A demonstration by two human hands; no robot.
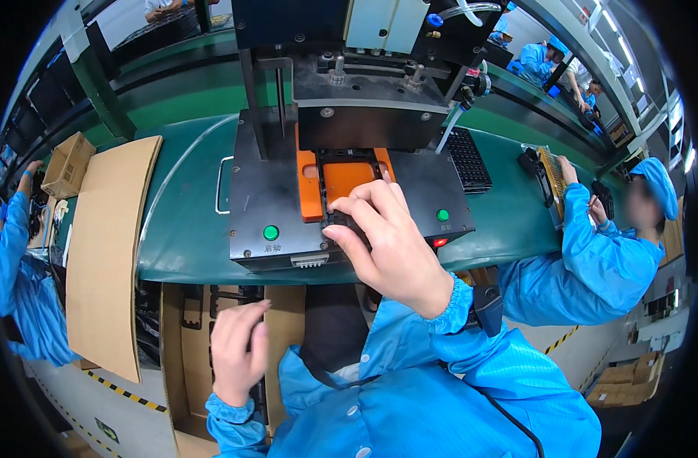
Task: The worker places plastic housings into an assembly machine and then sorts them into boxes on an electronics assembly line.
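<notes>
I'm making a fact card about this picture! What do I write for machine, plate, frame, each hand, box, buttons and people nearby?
Machine: black, on a green table
Plate: orange, on the machine
Frame: black, lying on the plate
Right hand: gripping the frame's near end
Left hand: blurred, over the box; can't tell if it holds anything
Box: cardboard, black parts inside
Buttons: two, green
People nearby: one in blue at each side, more behind

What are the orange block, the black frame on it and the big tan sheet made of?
Orange block: smooth, solid-coloured, so perhaps plastic or coated metal. Black frame: probably moulded plastic, possibly metal, with thin, dark, shaped bars. Tan sheet: likely cardboard, from its matte brown face.
</notes>
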